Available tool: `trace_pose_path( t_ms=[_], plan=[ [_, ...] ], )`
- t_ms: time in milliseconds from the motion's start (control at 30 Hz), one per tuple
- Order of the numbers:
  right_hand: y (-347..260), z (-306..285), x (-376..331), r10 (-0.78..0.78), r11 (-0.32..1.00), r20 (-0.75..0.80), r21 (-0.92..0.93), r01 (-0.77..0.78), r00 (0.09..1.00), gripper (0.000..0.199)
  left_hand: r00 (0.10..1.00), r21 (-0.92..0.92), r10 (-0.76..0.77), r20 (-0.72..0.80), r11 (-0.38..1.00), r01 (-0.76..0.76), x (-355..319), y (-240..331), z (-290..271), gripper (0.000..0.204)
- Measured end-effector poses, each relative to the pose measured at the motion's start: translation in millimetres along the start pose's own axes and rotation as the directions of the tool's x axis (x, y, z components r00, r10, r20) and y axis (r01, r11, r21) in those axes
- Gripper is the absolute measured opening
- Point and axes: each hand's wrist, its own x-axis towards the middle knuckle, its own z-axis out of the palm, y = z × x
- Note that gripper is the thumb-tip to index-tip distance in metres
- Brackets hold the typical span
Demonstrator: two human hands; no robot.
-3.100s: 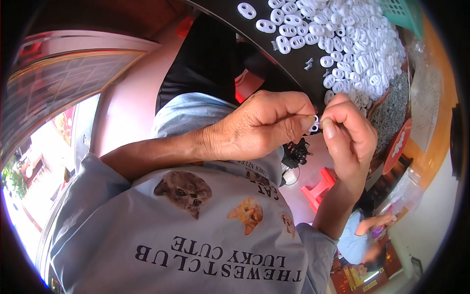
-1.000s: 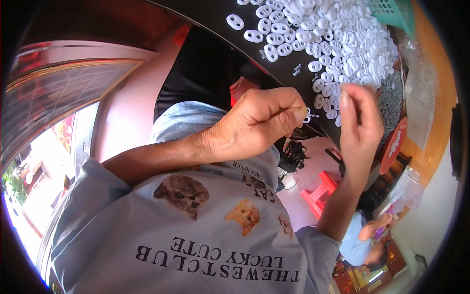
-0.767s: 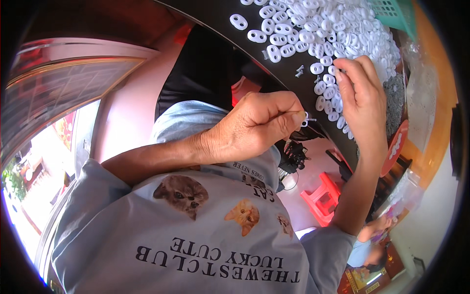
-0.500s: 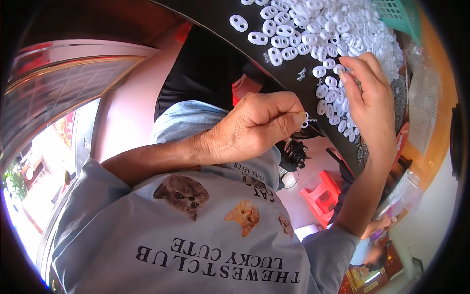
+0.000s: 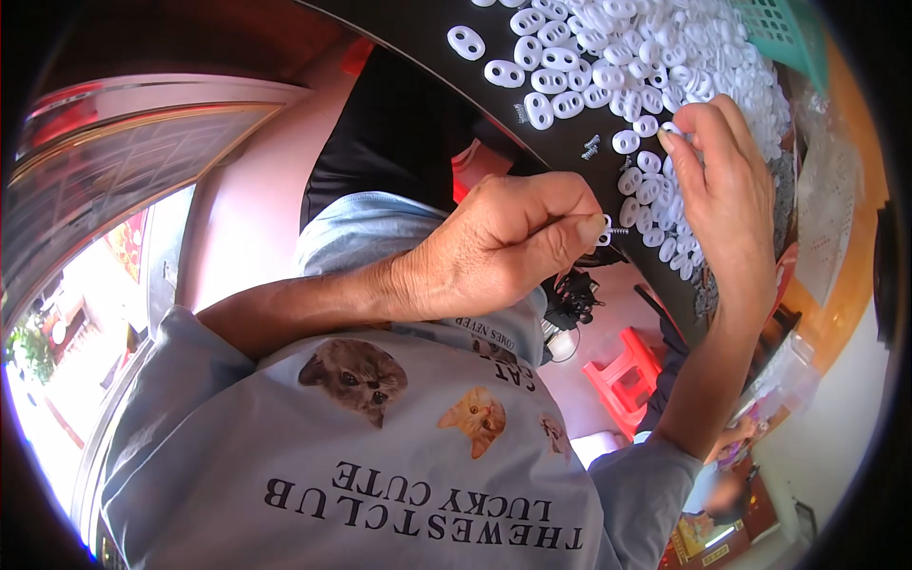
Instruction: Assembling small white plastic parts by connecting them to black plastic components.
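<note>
My left hand (image 5: 513, 242) is closed in a pinch just off the dark table's edge. Between thumb and forefinger it grips a small white plastic piece (image 5: 604, 231), from which a thin metal spring (image 5: 619, 231) sticks out to the right. Above the table, my right hand (image 5: 724, 185) has thumb and forefinger closed on a white two-hole plastic oval (image 5: 670, 127) at the near side of the heap. A large heap of the same white ovals (image 5: 627, 43) covers the table's far part. More ovals (image 5: 649, 192) lie beside the right hand.
Loose springs (image 5: 591, 146) rest on the dark tabletop (image 5: 562, 147) near its edge. Behind the heap stands a green plastic basket (image 5: 793, 43). A grey pile of small parts (image 5: 783, 180) lies past my right hand. A red stool (image 5: 622, 380) stands on the floor below.
My left hand has shifted slightly right, still gripping the piece with the spring. My right thumb and forefinger have come together on a white oval.
</note>
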Motion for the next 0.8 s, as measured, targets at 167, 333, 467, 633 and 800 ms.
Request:
trace_pose_path(
  t_ms=[167, 333, 467, 633, 800],
  plan=[
    [-3, 1, 1, -0.102, 0.99, -0.043, -0.103, 0.097, 0.994, 0.011, 1.0, 0.006, 0.021, -0.022, 1.0, -0.02, 0, 2, 1, 0.022],
    [-31, 0, -24, 0.208, 0.789, -0.089, 0.603, -0.114, 0.974, 0.008, 0.998, -0.049, -0.027, -0.058, 0.998, 0.024, -2, 4, -2, 0.023],
    [-44, 5, -39, 0.354, 0.519, 0.007, 0.83, -0.202, 0.935, 0.008, 0.997, -0.087, -0.043, -0.06, 0.995, 0.037, -2, 5, -1, 0.023],
    [-54, 5, -47, 0.426, 0.477, 0.106, 0.818, -0.323, 0.898, 0.009, 0.999, -0.03, -0.014, -0.047, 0.999, 0.013, -3, 6, 2, 0.021],
    [-58, 9, -51, 0.404, 0.48, 0.056, 0.836, -0.264, 0.913, 0.009, 1.0, -0.005, -0.012, -0.019, 1.0, 0.012, -2, 7, 3, 0.02]
  ],
)
